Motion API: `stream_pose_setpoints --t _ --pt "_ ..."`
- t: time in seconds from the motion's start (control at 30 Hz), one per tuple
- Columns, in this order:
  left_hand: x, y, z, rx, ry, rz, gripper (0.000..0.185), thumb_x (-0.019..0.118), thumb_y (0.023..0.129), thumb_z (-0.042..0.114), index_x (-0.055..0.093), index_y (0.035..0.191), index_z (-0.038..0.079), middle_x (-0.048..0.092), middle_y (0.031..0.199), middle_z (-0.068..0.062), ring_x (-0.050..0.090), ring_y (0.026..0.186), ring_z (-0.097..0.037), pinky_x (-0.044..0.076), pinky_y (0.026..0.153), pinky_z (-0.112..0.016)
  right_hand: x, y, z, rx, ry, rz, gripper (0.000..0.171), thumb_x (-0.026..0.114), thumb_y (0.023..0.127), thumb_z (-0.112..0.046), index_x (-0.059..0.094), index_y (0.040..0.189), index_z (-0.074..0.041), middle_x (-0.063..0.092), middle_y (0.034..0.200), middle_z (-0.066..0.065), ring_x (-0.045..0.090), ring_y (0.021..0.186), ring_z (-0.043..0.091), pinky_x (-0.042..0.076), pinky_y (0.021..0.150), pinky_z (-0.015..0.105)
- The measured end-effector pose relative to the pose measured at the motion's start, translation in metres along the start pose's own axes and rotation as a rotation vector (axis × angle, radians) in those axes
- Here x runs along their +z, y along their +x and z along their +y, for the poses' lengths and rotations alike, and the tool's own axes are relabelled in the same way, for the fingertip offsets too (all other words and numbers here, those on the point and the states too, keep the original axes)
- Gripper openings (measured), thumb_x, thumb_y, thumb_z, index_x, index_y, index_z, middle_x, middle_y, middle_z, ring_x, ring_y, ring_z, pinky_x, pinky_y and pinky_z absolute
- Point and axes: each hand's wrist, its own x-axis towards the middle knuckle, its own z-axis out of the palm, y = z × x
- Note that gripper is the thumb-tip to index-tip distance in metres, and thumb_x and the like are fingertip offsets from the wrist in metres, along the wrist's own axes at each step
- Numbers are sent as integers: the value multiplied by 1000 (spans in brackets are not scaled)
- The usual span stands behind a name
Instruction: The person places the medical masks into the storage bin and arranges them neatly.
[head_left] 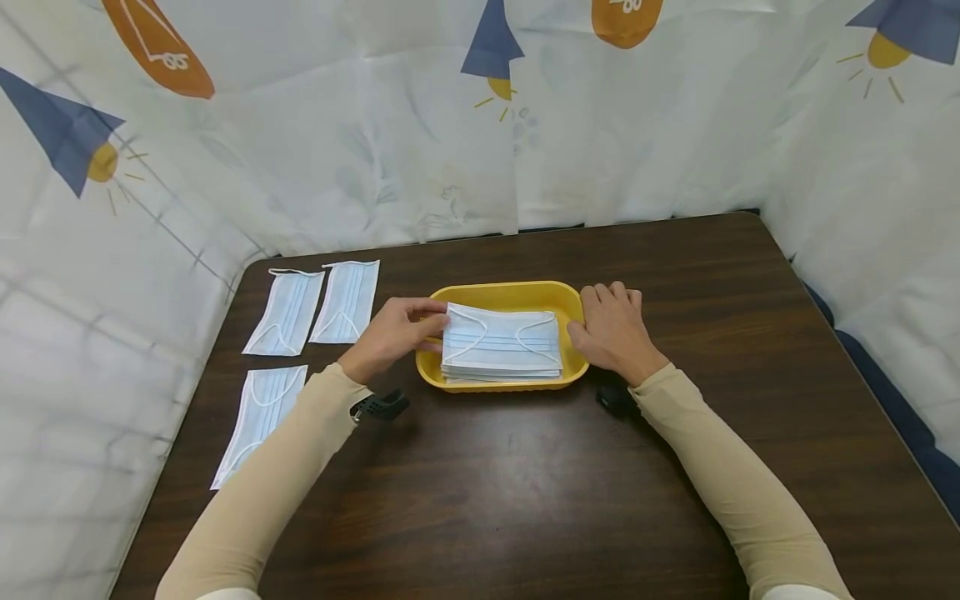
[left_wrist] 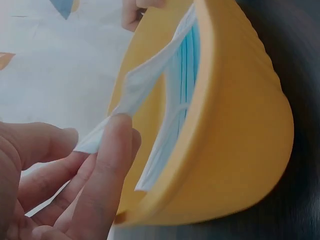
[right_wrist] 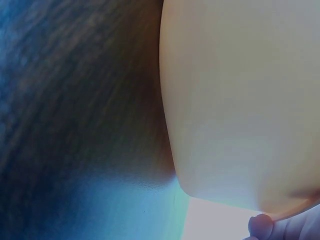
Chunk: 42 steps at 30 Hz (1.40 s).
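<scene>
A yellow plastic tray (head_left: 504, 293) stands on the table with a stack of light blue face masks (head_left: 502, 346) in it, white ear loops on top. My left hand (head_left: 397, 333) pinches the left end of a face mask (left_wrist: 142, 87) between thumb and fingers. In the left wrist view that end is lifted, apart from the masks below (left_wrist: 170, 130). At the opposite end my right hand (head_left: 615, 333) grips the tray's right rim, thumb on the inner side. The tray wall (right_wrist: 245, 100) fills much of the right wrist view, with a few fingertips (right_wrist: 261, 226) at its edge.
Three single face masks lie at the table's left: one at the back left (head_left: 287, 312), another beside it (head_left: 347, 302), and a third (head_left: 258, 412) nearer, partly behind the left sleeve. A patterned white curtain (head_left: 420, 150) hangs behind the dark wooden table (head_left: 480, 492).
</scene>
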Motion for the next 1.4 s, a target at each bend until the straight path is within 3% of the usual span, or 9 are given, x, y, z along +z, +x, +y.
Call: stream_pose_setpoints --t 0.27,0.47,0.57,0.77,0.93,1.17,1.27,1.4 --pt "-13 -8 -3 21 -34 29 40 69 99 23 65 131 -1 70 126 -25 78 96 -18 64 81 -38 -1 0 0 -7 9 6 24 44 95 -27 55 95 -5 51 84 11 39 86 33 28 85 51" --pt "-23 -15 -3 36 -19 48 40 67 100 23 64 131 -3 70 127 -26 77 105 -30 63 84 -41 0 -2 -1 -7 16 4 25 45 95 -27 55 96 -4 51 85 11 39 86 33 28 86 52" --pt "-29 -18 -4 38 -14 69 39 65 101 23 63 131 -3 70 125 -27 77 104 -30 63 86 -43 0 -2 -1 -3 19 -1 24 44 95 -27 55 95 -5 51 84 11 38 86 33 27 86 52" --pt "-45 -26 -6 49 15 125 39 62 103 25 62 131 -2 65 130 -28 77 100 -21 63 87 -40 -1 -2 -2 3 16 -3 23 44 94 -26 54 94 -5 50 83 10 38 86 32 27 86 51" --pt "-59 -33 -9 71 33 180 38 61 103 25 62 130 -1 67 123 -18 78 99 -22 63 87 -40 -1 -1 -2 5 8 -3 24 44 94 -26 54 95 -4 50 83 11 38 86 33 27 84 51" --pt "-79 -44 -17 82 58 268 41 59 104 26 61 133 -3 69 116 -7 76 91 -5 63 84 -37 -2 -2 -2 10 8 -15 25 45 94 -26 55 98 -4 51 86 11 39 88 33 27 85 51" --pt "-87 -48 -22 96 76 314 40 57 104 24 61 132 -4 69 115 -8 76 90 -2 63 81 -32 -1 -2 -2 7 7 -18 25 45 94 -26 55 98 -3 51 86 12 39 88 34 27 85 52" --pt "-96 -51 -30 103 129 367 42 54 105 23 60 134 -7 67 120 -19 75 86 1 63 77 -28 -2 -1 -3 4 6 -20 25 45 94 -26 54 97 -4 51 86 12 39 88 34 27 85 52"
